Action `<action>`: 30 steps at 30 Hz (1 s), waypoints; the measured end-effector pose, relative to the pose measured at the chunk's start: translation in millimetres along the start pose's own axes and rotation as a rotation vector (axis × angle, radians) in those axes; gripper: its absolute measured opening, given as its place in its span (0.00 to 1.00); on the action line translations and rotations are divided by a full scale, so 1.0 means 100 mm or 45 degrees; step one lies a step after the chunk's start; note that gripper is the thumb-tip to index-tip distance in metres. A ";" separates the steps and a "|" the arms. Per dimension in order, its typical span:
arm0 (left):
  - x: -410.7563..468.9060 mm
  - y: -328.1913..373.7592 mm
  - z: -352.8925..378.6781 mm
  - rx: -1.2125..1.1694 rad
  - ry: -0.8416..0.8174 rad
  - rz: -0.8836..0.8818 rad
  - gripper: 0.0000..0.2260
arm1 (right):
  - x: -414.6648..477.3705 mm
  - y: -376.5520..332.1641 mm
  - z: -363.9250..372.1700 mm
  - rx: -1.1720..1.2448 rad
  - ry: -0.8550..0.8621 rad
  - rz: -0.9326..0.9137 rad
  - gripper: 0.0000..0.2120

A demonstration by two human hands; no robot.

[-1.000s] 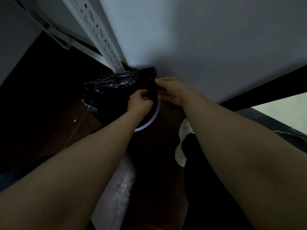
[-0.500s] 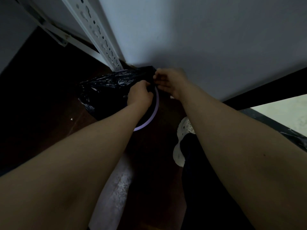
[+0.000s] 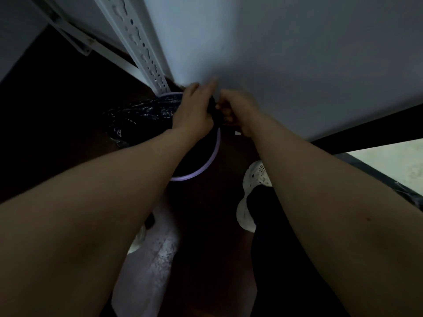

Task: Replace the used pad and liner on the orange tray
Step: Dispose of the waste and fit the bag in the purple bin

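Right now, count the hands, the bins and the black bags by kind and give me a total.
hands: 2, the left hand and the right hand
purple-rimmed bin: 1
black bag: 1
Total: 4

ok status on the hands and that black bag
Right hand pinches black bag at purple-rimmed bin; left hand on it, grip unclear. Orange tray not in view.

R of bin: shoe; bag over bin.
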State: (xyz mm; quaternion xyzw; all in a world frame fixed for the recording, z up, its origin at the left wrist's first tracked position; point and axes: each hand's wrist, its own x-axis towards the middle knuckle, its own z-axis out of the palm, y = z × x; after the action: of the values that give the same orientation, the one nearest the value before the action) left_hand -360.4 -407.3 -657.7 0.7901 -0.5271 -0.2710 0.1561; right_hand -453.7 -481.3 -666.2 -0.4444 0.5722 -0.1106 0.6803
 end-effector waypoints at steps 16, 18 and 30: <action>-0.02 -0.16 0.14 0.101 -0.079 -0.096 0.26 | 0.09 -0.08 -0.05 0.651 -0.115 0.208 0.14; -0.02 -0.08 0.23 0.076 -0.111 -0.088 0.27 | 0.04 -0.11 -0.02 0.608 -0.097 0.226 0.12; -0.04 -0.40 0.32 0.398 -0.104 -0.162 0.14 | 0.11 -0.01 0.02 -0.899 0.523 -0.178 0.22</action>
State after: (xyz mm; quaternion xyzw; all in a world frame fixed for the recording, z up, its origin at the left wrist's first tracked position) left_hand -350.4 -386.8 -703.8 0.8250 -0.5175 -0.2268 -0.0076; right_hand -448.2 -488.1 -673.5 -0.6570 0.6673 -0.0400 0.3484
